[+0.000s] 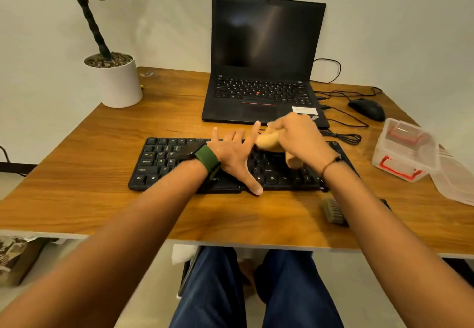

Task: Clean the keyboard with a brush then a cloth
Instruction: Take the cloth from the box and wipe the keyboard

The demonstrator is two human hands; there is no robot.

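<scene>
Your left hand (234,157) lies flat on the black keyboard (164,163) at the middle of the frame, fingers straight and spread, the thumb reaching down to the keyboard's near edge. A green watch strap (206,157) circles that wrist. Your right hand (300,140) sits just right of it, fingers curled round a tan cloth (268,141) that it presses onto the keys toward the keyboard's right half; the cloth is blurred, so its folds cannot be made out. A thin dark band (331,162) is on that wrist.

The keyboard rests on the wooden surface (89,173), lengthwise across the frame. The brush (333,211) lies on the surface just below the keyboard's right end, partly hidden behind your right forearm, touched by neither hand.

At the right edge of the frame stands a clear plastic box (405,148) with red clasps; something pale with red shows through its wall, but what it is cannot be told. Beside it, lower right, lies a clear lid or second tub (454,181); which of the two is unclear.

Above the keyboard an open black laptop (264,58) has a dark screen. A black mouse (368,109) and cables (343,136) lie to its right. A potted plant (118,81) stands at upper left.
</scene>
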